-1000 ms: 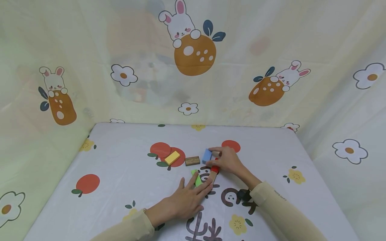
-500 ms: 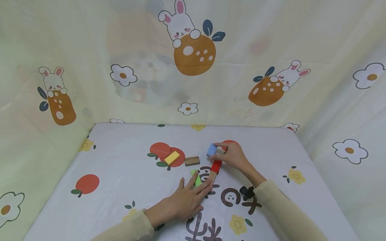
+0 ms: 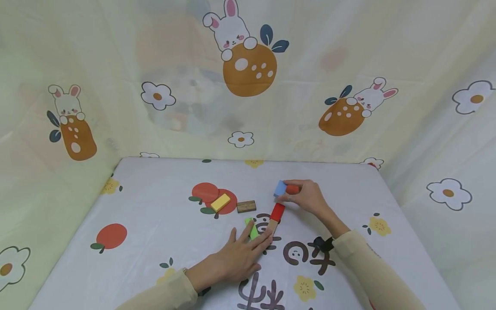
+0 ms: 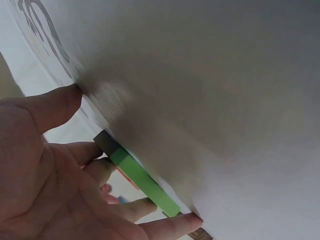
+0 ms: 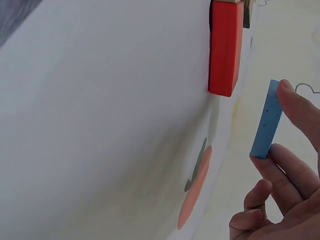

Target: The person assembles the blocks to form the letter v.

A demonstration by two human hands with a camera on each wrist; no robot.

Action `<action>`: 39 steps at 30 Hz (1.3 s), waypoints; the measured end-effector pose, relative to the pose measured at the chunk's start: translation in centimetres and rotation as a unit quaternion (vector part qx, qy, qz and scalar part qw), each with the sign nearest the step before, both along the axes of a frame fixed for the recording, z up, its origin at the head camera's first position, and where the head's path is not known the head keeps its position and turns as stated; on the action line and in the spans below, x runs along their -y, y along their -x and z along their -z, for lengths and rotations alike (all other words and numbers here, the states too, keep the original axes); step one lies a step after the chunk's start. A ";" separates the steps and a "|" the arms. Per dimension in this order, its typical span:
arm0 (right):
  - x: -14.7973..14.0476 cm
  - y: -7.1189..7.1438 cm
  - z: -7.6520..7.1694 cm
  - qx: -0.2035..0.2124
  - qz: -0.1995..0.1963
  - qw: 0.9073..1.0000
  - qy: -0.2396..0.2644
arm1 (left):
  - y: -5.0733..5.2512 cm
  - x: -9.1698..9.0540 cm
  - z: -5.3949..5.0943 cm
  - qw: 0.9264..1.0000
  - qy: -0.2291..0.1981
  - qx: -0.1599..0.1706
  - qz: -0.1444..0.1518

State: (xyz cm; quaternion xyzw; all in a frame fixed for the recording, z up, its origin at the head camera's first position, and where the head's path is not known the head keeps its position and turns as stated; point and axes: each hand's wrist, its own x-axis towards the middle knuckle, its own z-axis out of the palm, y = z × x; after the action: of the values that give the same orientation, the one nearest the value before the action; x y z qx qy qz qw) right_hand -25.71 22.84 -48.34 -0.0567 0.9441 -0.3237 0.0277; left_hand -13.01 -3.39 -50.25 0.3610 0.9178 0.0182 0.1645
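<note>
Blue block [image 3: 280, 188], pinched by its ends between thumb and fingers of the right hand [image 3: 308, 196]; the left hand [image 3: 240, 258] splays straight fingers around a green block [image 3: 253, 233]. I'd pinch lightly but squarely.

Seeing a cream curtain [image 3: 310, 26] hanging behind a white tablecloth [image 3: 155, 193], showing printed rabbits [image 3: 234, 32] clinging to spotted brown fruits [image 3: 249, 79], with white flowers [image 3: 158, 96] scattering between them. Noticing red fruits [image 3: 111, 236], yellow flowers [image 3: 305, 287] and a dark smiling ring [image 3: 287, 253] patterning the cloth.
</note>
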 end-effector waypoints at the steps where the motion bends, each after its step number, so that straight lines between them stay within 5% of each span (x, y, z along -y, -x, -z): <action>1: -0.1 0.0 0.1 0.001 0.002 1.000 0.001 | 0.0 0.0 0.0 1.000 0.000 0.000 0.000; 20: -1.4 0.4 1.1 0.019 0.021 1.000 -0.001 | 0.0 0.1 -0.5 1.000 -0.008 0.011 0.000; 39: -1.4 0.6 2.3 0.021 -0.008 0.999 -0.029 | 0.0 0.1 -0.3 1.000 0.000 0.002 0.001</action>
State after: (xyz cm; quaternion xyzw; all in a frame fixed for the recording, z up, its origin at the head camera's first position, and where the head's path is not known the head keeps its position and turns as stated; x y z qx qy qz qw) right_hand -26.29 24.21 -50.68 -0.0570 0.9516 -0.2975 0.0520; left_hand -13.02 -3.51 -49.93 0.3621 0.9169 0.0189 0.1666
